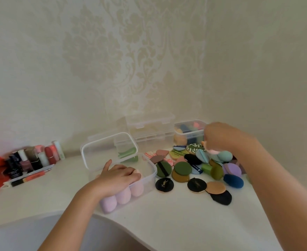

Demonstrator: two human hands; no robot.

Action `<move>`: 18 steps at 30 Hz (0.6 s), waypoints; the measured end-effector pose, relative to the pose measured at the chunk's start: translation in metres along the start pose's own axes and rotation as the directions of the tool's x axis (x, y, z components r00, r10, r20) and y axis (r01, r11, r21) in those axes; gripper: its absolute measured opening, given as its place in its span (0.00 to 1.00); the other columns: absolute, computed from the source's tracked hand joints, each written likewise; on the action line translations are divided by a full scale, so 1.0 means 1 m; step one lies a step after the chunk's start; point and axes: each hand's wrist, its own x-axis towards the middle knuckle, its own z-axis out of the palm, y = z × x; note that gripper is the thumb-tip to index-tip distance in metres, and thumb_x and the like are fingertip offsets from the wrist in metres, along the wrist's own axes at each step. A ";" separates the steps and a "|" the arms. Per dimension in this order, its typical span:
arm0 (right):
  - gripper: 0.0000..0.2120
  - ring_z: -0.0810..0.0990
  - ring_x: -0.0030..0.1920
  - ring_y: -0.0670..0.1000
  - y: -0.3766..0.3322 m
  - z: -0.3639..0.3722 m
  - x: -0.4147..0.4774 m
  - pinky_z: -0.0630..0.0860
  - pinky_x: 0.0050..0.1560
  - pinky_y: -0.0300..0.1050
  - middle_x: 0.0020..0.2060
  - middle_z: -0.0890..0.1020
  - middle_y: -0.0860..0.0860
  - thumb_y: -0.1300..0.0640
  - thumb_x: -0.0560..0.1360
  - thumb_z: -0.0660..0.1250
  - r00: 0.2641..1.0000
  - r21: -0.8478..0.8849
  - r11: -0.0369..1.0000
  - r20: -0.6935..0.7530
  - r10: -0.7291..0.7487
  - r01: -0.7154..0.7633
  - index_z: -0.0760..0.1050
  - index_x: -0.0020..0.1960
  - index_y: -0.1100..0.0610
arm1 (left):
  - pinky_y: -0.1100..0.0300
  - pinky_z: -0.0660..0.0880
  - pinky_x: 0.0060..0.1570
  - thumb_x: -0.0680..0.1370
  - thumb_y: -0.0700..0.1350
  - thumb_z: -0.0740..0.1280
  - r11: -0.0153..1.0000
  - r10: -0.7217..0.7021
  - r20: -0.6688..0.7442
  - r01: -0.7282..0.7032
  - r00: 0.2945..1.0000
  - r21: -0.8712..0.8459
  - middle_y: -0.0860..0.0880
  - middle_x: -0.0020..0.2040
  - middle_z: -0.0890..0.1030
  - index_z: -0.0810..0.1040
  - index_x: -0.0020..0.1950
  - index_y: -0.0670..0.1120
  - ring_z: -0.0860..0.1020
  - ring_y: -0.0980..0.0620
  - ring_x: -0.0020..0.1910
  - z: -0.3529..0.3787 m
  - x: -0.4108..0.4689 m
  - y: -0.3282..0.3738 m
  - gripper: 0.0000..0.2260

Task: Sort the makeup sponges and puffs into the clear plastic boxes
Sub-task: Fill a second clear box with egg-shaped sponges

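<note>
**One sponge in the box, another in the fingers**

Your left hand [120,176] sits inside the front box [149,180], fingers curled down over a pink sponge [137,171], thumb stuck out to the side. You seem to be seating it beside the lilac sponges [122,195] lined along the near wall, so like stays with like. The lid [109,149] stands tipped up behind, which leaves the mouth free.

Your right hand [219,136] hangs above the pile [183,168] of loose puffs and sponges, fingertips bunched narrow and pointing down, pinching a pale sponge [212,151]. The hand is blurred, so the exact grip is hard to read. By colour it probably belongs in the front box rather than the back box [189,132], which holds darker mixed ones.

Most of the pile lies unsorted on the table [167,223], so the job looks far from done. The flat puffs overlap loosely and may slide when you pull one free.
</note>
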 end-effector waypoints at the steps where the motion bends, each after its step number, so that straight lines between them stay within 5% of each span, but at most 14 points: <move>1: 0.04 0.71 0.34 0.47 -0.010 -0.007 -0.001 0.68 0.36 0.37 0.35 0.74 0.52 0.61 0.76 0.62 0.994 0.095 0.992 -0.082 -0.071 0.079 0.73 0.43 0.60 | 0.57 0.33 0.72 0.80 0.55 0.51 1.000 -0.008 -0.006 0.008 1.000 -0.002 0.57 0.62 0.74 0.75 0.58 0.50 0.58 0.65 0.68 0.000 0.000 -0.001 0.17; 4: 0.10 0.75 0.46 0.45 -0.051 -0.015 -0.009 0.71 0.48 0.40 0.48 0.77 0.43 0.52 0.78 0.61 0.948 0.387 0.868 -0.193 -0.255 0.312 0.76 0.56 0.53 | 0.56 0.35 0.72 0.80 0.51 0.51 0.998 -0.025 -0.020 0.026 0.999 0.057 0.52 0.60 0.72 0.74 0.55 0.49 0.61 0.57 0.67 -0.001 0.001 0.000 0.14; 7: 0.10 0.76 0.46 0.46 -0.098 0.005 -0.009 0.73 0.41 0.38 0.52 0.77 0.47 0.53 0.80 0.58 0.928 0.559 0.744 -0.159 -0.338 0.366 0.72 0.59 0.53 | 0.55 0.37 0.73 0.80 0.49 0.51 0.996 -0.032 -0.023 0.034 0.999 0.079 0.50 0.60 0.69 0.70 0.50 0.51 0.62 0.54 0.66 -0.003 0.001 0.004 0.09; 14: 0.13 0.77 0.53 0.57 -0.156 0.039 0.016 0.72 0.49 0.46 0.51 0.80 0.59 0.61 0.78 0.58 0.922 0.442 0.810 -0.155 -0.354 0.385 0.76 0.57 0.63 | 0.56 0.45 0.73 0.79 0.52 0.52 0.993 -0.025 -0.131 0.039 0.991 0.108 0.51 0.42 0.73 0.74 0.46 0.49 0.69 0.52 0.57 0.000 0.005 0.001 0.13; 16: 0.12 0.78 0.50 0.57 -0.163 0.039 0.020 0.71 0.45 0.46 0.50 0.80 0.60 0.64 0.77 0.58 0.933 0.354 0.864 -0.097 -0.347 0.358 0.77 0.55 0.65 | 0.59 0.46 0.71 0.79 0.53 0.54 0.999 -0.006 -0.190 0.016 0.982 0.050 0.48 0.40 0.79 0.78 0.45 0.47 0.75 0.55 0.51 0.000 0.006 -0.001 0.16; 18: 0.08 0.76 0.38 0.54 -0.166 0.041 0.024 0.69 0.34 0.42 0.40 0.79 0.57 0.66 0.76 0.58 0.944 0.266 0.906 -0.064 -0.323 0.328 0.76 0.44 0.63 | 0.61 0.45 0.70 0.78 0.53 0.56 1.000 0.006 -0.225 -0.012 0.974 -0.024 0.49 0.37 0.81 0.78 0.40 0.49 0.77 0.57 0.45 0.000 0.005 -0.004 0.15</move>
